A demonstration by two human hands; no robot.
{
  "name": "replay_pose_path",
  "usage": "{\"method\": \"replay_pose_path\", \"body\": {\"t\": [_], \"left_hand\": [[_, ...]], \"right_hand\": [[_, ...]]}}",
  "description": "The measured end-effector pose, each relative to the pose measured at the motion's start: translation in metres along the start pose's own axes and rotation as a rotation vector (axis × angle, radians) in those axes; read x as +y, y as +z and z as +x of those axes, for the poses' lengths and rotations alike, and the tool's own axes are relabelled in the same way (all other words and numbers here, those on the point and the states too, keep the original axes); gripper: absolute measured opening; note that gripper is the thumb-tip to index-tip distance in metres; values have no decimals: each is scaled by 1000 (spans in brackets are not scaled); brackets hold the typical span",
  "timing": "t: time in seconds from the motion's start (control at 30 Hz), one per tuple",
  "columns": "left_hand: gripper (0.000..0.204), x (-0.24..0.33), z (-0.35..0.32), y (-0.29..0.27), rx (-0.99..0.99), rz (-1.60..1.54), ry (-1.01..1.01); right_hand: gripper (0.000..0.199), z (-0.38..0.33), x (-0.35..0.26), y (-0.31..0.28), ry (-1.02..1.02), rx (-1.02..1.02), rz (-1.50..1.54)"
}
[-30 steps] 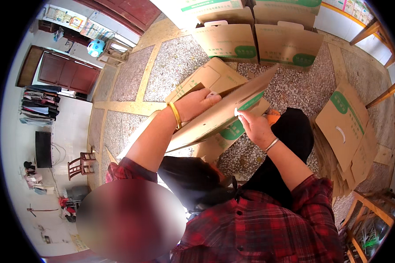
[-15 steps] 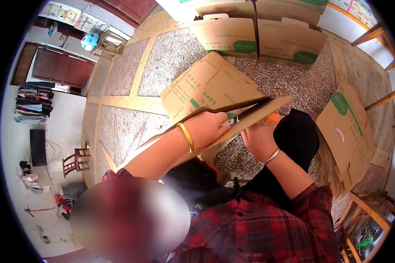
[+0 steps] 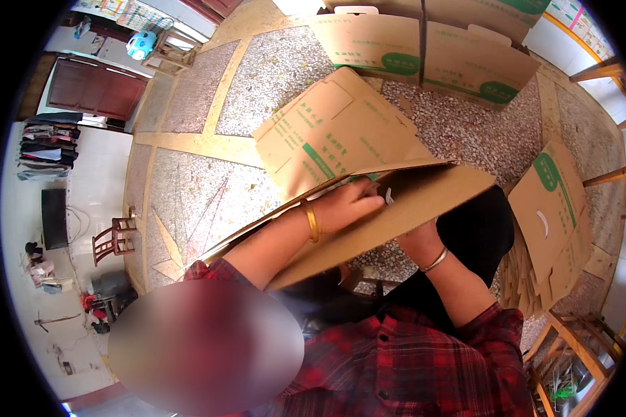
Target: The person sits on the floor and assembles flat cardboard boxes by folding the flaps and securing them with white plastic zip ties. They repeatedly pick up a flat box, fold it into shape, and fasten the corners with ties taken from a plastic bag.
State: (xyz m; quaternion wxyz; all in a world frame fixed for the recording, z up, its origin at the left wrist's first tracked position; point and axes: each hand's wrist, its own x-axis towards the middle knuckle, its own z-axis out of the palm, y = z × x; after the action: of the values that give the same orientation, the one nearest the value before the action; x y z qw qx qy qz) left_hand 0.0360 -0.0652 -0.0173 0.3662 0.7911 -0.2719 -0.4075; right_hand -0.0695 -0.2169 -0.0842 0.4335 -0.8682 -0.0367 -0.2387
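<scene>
A brown cardboard carton [image 3: 438,201] with green print stands tilted in front of me, its panels parted. My left hand [image 3: 351,206], with a gold bangle at the wrist, reaches between the panels. Its fingers are curled close beside a small white strip [image 3: 389,197] that pokes out of the near panel's inner face; what they pinch, if anything, is hidden. On the outer side of that same panel is my right hand [image 3: 419,244], wearing a silver bangle. The panel's lower edge covers its fingertips.
A flat printed carton panel [image 3: 341,132] spreads over the speckled floor beyond. Upright cartons [image 3: 480,62] stand at the far side. To the right lies a stack of flattened cartons [image 3: 549,222], the top one with a white handle. A wooden chair [image 3: 577,347] is at lower right.
The near panel has swung wider and extends farther right, baring its inner face. My left hand has shifted slightly right and down, and the white strip now shows apart from its fingers. More of my right hand is covered.
</scene>
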Motion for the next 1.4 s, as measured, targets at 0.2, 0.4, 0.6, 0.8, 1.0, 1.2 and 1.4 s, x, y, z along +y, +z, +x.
{"method": "replay_pose_path", "body": {"t": [0.2, 0.4, 0.6, 0.8, 1.0, 1.2, 1.4], "left_hand": [[22, -30, 12, 7, 74, -57, 302], [23, -25, 20, 1, 166, 283, 318], [20, -4, 24, -3, 201, 411, 335], [19, 5, 25, -2, 169, 590, 293], [16, -3, 30, 2, 194, 782, 321], [15, -10, 34, 7, 235, 845, 355], [15, -13, 37, 5, 187, 1033, 381]], "right_hand": [[24, -4, 11, -2, -17, -197, -107], [32, 7, 11, -6, -68, -169, -145], [31, 11, 13, -12, -43, -172, -170], [22, 10, 10, -17, 34, -246, -174], [24, 11, 9, -19, -29, -210, -214], [21, 14, 7, -20, -64, -172, -186], [26, 12, 7, -25, -1, -257, -174]]}}
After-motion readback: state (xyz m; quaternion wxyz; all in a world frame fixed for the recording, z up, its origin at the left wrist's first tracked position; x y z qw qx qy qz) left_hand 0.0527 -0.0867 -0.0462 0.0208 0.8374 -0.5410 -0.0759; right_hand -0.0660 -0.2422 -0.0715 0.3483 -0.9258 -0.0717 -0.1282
